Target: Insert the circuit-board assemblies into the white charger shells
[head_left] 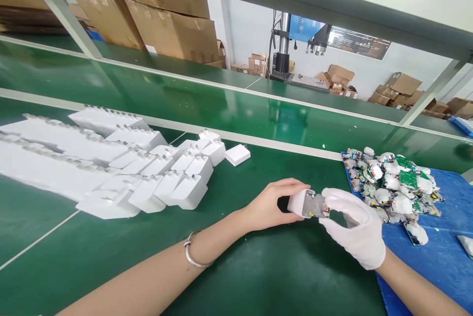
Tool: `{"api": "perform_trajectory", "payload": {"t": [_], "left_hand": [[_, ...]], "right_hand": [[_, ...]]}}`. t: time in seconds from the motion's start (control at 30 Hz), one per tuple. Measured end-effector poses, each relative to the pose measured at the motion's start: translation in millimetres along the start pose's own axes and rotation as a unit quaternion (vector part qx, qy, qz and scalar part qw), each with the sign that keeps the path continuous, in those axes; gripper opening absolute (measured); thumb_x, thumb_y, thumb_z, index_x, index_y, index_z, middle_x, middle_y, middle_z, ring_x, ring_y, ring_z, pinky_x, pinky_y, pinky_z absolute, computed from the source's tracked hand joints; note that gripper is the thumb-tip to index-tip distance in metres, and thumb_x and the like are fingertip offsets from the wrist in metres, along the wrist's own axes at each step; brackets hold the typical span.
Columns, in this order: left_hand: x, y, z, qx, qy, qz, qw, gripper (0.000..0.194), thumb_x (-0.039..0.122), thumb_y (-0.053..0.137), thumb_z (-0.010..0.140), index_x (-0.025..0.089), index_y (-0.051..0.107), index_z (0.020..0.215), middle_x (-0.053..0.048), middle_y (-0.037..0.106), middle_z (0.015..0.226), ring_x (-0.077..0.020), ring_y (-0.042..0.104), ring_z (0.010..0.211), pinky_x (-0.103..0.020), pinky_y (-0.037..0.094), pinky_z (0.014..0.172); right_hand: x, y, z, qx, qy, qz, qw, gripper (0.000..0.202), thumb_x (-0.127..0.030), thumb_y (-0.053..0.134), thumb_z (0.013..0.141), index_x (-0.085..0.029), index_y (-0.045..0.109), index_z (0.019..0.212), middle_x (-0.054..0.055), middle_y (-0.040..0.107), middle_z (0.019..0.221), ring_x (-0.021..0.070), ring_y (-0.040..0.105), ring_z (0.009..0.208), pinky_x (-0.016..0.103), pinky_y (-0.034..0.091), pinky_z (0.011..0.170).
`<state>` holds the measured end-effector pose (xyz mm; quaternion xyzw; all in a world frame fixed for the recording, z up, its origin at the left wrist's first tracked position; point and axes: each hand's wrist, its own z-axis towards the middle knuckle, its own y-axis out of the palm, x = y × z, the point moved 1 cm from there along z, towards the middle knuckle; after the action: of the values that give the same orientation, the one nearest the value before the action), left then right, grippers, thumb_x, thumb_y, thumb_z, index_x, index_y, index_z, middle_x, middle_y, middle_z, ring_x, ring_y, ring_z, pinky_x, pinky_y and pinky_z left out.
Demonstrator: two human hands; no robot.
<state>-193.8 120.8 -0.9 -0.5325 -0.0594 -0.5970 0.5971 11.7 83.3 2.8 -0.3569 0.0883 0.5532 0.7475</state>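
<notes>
My bare left hand (271, 205) grips a white charger housing (296, 202) between thumb and fingers, its open end facing right. In my right hand (356, 225), which wears a white glove, a circuit board assembly (317, 206) is pinched between thumb and fingertips. The assembly is partly inside the housing's open end; how deep it reaches is hidden. Both hands are above the green work surface. Just beyond my right hand lies a heap of similar circuit board assemblies (391, 183) on a blue mat (447, 237).
White charger housings with plug prongs (66, 163) stand in long rows on the left. One separate white housing (237, 155) lies beyond my left hand. A raised ledge (258, 141) crosses behind. Farther back are a blue press machine (303, 27) and cardboard boxes (173, 30).
</notes>
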Motion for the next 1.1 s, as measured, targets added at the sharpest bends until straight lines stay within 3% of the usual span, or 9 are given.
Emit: {"api": "perform_trajectory", "payload": {"t": [0.3,0.43,0.57,0.67,0.73,0.83,0.93,1.1], "left_hand": [[-1.0,-0.2,-2.5,0.035,0.034,0.014,0.999,0.050,0.025,0.073,0.065,0.017,0.059,0.113,-0.008,0.062,0.109,-0.0169,0.060,0.097,-0.028,0.049,0.086],[-2.5,0.9,-4.2,0.047,0.078,0.032,0.995,0.047,0.021,0.069,0.068,0.018,0.059,0.113,-0.008,0.063,0.110,-0.0176,0.059,0.100,-0.029,0.049,0.087],[-3.4,3.5,-4.5,0.057,0.134,0.047,0.988,0.046,0.015,0.065,0.071,0.022,0.057,0.116,-0.008,0.063,0.113,-0.0192,0.056,0.106,-0.033,0.048,0.090],[-2.1,4.7,-4.5,0.062,0.158,0.052,0.984,0.047,0.015,0.065,0.071,0.023,0.056,0.117,-0.008,0.063,0.113,-0.0196,0.056,0.106,-0.034,0.048,0.090],[-0.2,4.5,-4.3,0.064,0.159,0.054,0.984,0.047,0.015,0.066,0.070,0.022,0.056,0.116,-0.008,0.063,0.112,-0.0196,0.057,0.106,-0.033,0.049,0.090],[3.3,3.7,-3.7,0.065,0.146,0.057,0.985,0.048,0.015,0.066,0.070,0.021,0.055,0.116,-0.008,0.064,0.112,-0.0196,0.057,0.106,-0.033,0.049,0.091],[6.0,4.4,-3.5,0.067,0.137,0.057,0.987,0.047,0.016,0.066,0.070,0.021,0.056,0.115,-0.008,0.065,0.112,-0.0200,0.058,0.106,-0.033,0.049,0.091],[10.1,11.3,-5.0,0.080,0.122,0.065,0.987,0.044,0.017,0.064,0.073,0.020,0.055,0.115,-0.008,0.066,0.111,-0.0209,0.056,0.111,-0.035,0.047,0.094]], "right_hand": [[0.9,5.8,-0.2,-0.003,-0.009,0.001,1.000,0.031,-0.011,0.066,0.073,-0.026,0.061,0.100,0.002,0.064,0.107,0.0153,0.063,0.093,0.023,0.054,0.085],[-3.2,4.2,5.3,-0.059,-0.070,-0.059,0.994,0.030,-0.011,0.060,0.078,-0.025,0.057,0.104,0.002,0.064,0.103,0.0160,0.063,0.090,0.024,0.055,0.077],[-2.0,5.7,7.1,-0.123,-0.122,-0.123,0.977,0.015,-0.015,0.051,0.084,-0.020,0.058,0.097,0.006,0.066,0.090,0.0186,0.063,0.079,0.026,0.054,0.062],[0.9,5.2,3.3,-0.106,-0.147,-0.151,0.972,0.017,-0.024,0.055,0.084,-0.021,0.058,0.101,0.008,0.065,0.098,0.0235,0.062,0.087,0.035,0.054,0.070],[2.8,3.9,0.0,-0.061,-0.106,-0.113,0.986,0.037,-0.031,0.060,0.082,-0.026,0.052,0.118,0.011,0.054,0.122,0.0279,0.055,0.106,0.045,0.049,0.086],[6.4,7.7,-3.1,-0.042,0.088,0.076,0.992,0.056,-0.039,0.057,0.084,-0.033,0.035,0.135,0.010,0.040,0.138,0.0254,0.050,0.115,0.046,0.047,0.092],[8.2,20.3,-2.2,-0.071,0.243,0.254,0.933,0.052,-0.046,0.060,0.081,-0.030,0.046,0.128,0.008,0.053,0.127,0.0236,0.057,0.106,0.041,0.053,0.084],[6.5,31.1,6.2,-0.063,0.337,0.333,0.878,0.052,-0.050,0.071,0.069,-0.019,0.061,0.110,0.008,0.063,0.109,0.0244,0.058,0.102,0.040,0.049,0.088]]}}
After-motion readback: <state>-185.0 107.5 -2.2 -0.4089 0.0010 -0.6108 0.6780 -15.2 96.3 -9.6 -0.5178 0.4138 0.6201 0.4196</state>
